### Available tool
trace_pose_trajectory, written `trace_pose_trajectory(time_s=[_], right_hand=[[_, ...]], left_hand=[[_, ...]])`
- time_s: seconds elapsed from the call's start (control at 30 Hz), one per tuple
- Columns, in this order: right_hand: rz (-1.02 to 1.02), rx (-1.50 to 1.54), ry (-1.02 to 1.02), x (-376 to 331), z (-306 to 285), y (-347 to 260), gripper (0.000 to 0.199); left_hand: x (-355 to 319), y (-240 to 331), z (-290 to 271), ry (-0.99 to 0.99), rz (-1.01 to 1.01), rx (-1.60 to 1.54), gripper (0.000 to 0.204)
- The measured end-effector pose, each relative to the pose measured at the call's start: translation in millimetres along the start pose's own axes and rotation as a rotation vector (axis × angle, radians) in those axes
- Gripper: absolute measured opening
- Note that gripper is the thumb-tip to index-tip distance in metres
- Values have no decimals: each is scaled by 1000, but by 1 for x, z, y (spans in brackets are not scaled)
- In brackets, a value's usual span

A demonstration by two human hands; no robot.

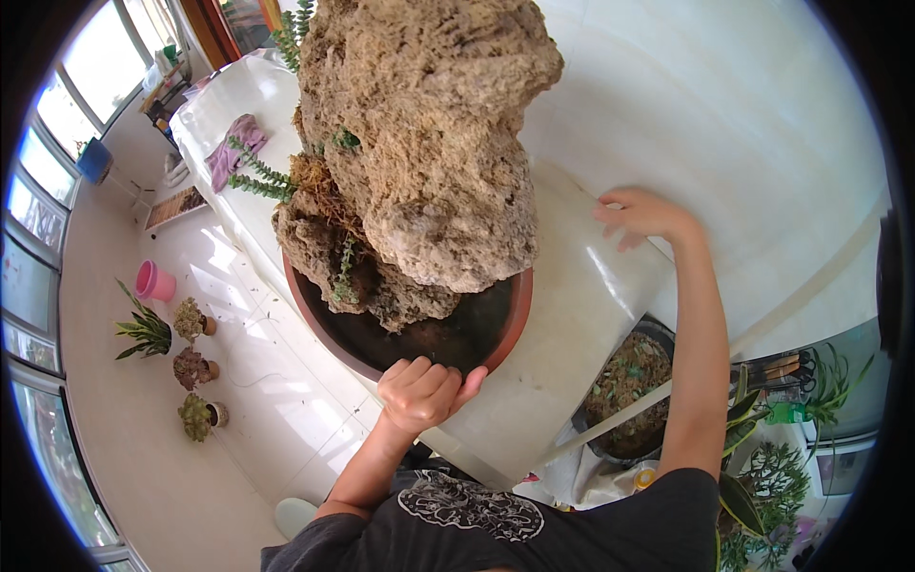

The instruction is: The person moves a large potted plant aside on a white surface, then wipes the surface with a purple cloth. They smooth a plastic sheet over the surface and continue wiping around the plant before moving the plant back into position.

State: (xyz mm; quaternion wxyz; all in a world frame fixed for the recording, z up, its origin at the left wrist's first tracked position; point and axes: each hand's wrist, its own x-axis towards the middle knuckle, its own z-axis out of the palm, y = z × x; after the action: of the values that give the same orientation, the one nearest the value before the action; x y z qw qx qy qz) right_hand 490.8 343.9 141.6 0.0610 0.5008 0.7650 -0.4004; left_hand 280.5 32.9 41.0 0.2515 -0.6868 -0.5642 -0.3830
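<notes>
A large rough tan rock (429,143) stands in a round reddish-brown pot (519,315) with a dark inside. Small green succulent stems (262,176) and brown fibrous moss (319,186) sit on the rock's left side. My left hand (419,393) is closed over the pot's near rim, fingers curled and thumb out to the right. Out to the right of the rock, my right hand (634,214) hovers by the white wall, fingers apart and holding nothing.
The pot rests on a pale covered table (562,381), with a mauve cloth (236,148) at its far left. Several potted plants (195,367) and a pink bucket (155,281) stand on the floor at left. A dark tub of soil (629,391) and leafy plants (762,486) are at lower right.
</notes>
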Motion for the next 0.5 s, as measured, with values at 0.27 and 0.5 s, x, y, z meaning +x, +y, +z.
trace_pose_trajectory(time_s=[0.27,0.5], right_hand=[[-242,-528,484,107,49,3,46],[-274,-556,755,87,78,-40,35]], left_hand=[[-1,-3,1,27,34,4,41],[-4,-4,1,37,53,15,38]])
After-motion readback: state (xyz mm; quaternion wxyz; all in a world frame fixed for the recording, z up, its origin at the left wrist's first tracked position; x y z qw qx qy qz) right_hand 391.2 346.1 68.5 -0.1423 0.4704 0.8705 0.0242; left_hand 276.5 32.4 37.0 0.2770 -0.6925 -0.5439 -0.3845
